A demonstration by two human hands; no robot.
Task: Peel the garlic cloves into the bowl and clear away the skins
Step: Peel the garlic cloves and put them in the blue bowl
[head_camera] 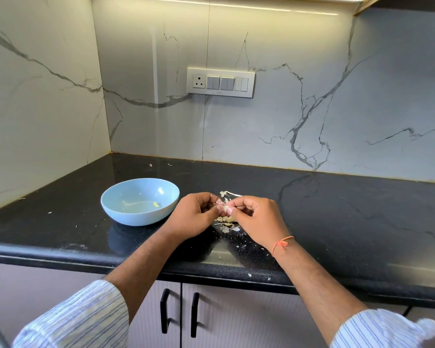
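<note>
Hands: my left hand (194,217) & right hand (255,218) both pinch one garlic clove (223,206).
Skins: skins (225,221) on surface (337,209) below.
Bowl: bowl (116,197) left.

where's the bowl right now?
In the head view the blue bowl sits on the black counter, left of centre, just left of the left hand and in front of the wall corner.

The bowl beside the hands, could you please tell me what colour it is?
The bowl is light blue, seen in the head view, the only one.
</note>
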